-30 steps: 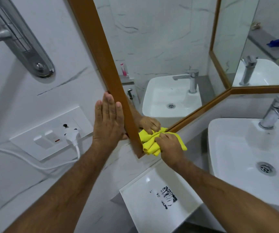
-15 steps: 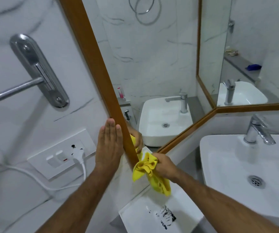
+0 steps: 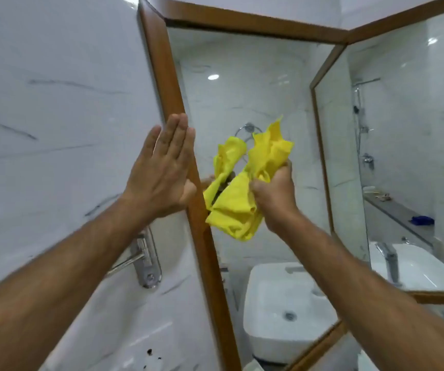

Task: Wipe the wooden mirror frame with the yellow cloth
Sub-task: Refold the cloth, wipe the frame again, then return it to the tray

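Bright, even white light fills the room; a ceiling lamp (image 3: 213, 77) glares in the mirror (image 3: 255, 108) at twelve o'clock. Shadows are soft. Motion blur smears everything, and the frame (image 3: 172, 103) bows toward the edges.

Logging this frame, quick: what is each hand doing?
Left hand: open, flat against the wall beside the mirror frame.
Right hand: closed on the yellow cloth.

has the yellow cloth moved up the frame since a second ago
Yes. The yellow cloth has gone up the wooden frame, from its bottom corner to mid-height, above the towel bar bracket.
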### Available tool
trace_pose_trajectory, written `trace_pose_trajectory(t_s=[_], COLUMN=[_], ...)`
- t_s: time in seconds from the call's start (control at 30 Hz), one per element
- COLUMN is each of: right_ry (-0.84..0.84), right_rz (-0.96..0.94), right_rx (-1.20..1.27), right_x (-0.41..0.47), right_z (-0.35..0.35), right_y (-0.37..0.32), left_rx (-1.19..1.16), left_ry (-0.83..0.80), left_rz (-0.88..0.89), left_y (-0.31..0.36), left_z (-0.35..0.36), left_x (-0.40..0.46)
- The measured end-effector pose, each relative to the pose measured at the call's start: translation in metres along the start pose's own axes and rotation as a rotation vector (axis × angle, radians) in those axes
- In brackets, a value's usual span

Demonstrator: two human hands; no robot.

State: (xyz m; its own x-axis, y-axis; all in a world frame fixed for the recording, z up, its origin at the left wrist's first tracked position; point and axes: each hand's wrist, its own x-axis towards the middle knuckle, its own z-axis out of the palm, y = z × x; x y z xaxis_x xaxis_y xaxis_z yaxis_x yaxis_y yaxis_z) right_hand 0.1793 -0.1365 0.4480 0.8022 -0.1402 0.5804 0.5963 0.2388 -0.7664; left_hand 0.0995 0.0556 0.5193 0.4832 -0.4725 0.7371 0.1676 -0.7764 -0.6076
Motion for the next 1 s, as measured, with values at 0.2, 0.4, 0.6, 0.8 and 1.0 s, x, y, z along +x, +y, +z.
trace_pose_trajectory(t_s=[0.2,0.4,0.6,0.8,1.0], right_ry=[0.170,0.098,0.063,-0.034,-0.062], right_rz=[-0.422,-0.540,-0.714,-0.884,-0.967], right_rx=[-0.388,-0.326,-0.349,-0.347,-0.444], right_x=[0.100,0.158,0.150,0.104,0.038], right_z=[0.050,0.097,0.112,0.095,0.064], right_y=[-0.113,-0.127,-0.103,-0.047,0.042], left_rx=[0.088,0.111,0.077,0.035,0.015], left_ry=[-0.100,-0.085,-0.059,-0.004,-0.014], left_rz=[-0.001,0.058,0.061,0.011,-0.012], left_y=[-0.085,-0.091,-0.091,-0.074,-0.043], left_z=[-0.017,-0.007,-0.010,0.001,0.014], left_x=[0.074,0.078,0.076,0.063,0.029])
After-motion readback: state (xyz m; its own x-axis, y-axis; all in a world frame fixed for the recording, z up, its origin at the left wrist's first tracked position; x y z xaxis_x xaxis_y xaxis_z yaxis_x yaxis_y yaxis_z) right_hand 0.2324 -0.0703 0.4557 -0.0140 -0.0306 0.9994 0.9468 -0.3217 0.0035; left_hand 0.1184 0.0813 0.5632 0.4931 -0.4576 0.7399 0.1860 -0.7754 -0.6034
